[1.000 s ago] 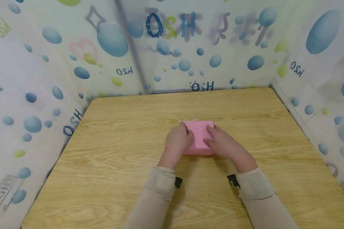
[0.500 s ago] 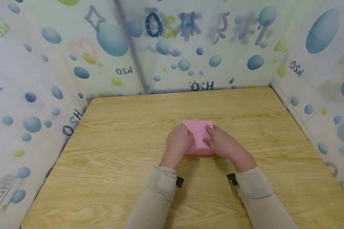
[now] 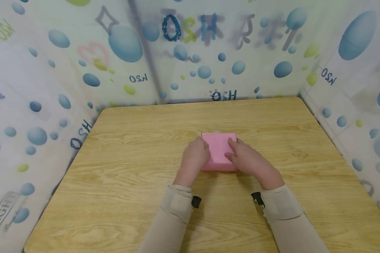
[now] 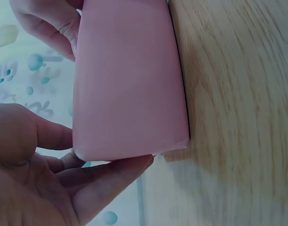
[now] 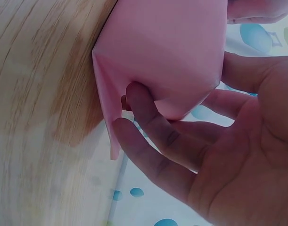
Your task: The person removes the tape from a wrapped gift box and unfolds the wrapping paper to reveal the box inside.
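Note:
A box-shaped bundle in pink paper [image 3: 219,151] lies on the wooden table between both hands. My left hand [image 3: 194,154] grips its left end; in the left wrist view the thumb is at the top edge and the fingers press on the end face. At the other end my right hand [image 3: 248,158] has its thumb on top. The right wrist view shows two right fingers tucking into the folded paper there, beside a loose paper flap [image 5: 107,113] hanging near the table. Whatever the paper wraps is hidden.
The wooden table [image 3: 139,140] extends around the bundle. Curtain-like walls [image 3: 183,70] with blue and green spots stand along its back and sides. A small black device [image 3: 196,202] sticks out at the left cuff, and another black device [image 3: 257,199] at the right one.
The left hand has shifted slightly left and its fingers have moved at the left end, uncovering a bit more pink paper. The right hand and the bundle stay almost still.

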`<state>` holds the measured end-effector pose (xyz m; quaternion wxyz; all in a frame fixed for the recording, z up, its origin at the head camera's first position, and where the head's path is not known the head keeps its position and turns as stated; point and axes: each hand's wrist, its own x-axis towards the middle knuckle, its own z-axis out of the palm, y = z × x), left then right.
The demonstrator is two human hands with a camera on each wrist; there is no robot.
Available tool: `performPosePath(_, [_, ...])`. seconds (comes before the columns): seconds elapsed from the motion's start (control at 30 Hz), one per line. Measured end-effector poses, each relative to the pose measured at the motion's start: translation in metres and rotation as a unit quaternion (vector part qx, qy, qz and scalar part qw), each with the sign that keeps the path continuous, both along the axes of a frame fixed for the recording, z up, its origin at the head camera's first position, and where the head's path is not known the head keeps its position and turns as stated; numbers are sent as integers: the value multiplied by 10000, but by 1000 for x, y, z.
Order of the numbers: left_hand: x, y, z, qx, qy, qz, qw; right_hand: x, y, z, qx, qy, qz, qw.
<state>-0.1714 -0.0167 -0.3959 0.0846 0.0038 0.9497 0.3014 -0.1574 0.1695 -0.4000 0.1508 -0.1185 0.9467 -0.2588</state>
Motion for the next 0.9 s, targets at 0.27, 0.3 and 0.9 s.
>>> performPosePath(0.27, [-3, -13, -5, 605, -62, 246, 9978, 1, 1, 1, -22, 1, 41, 10000])
performPosePath(0.3, [-3, -14, -5, 653, -79, 286, 9974, 1, 1, 1, -20, -3, 51, 10000])
performPosePath(0.9, [-6, -37, -11, 2608, -779, 575, 9605, 3, 1, 4, -135, -95, 26, 9999])
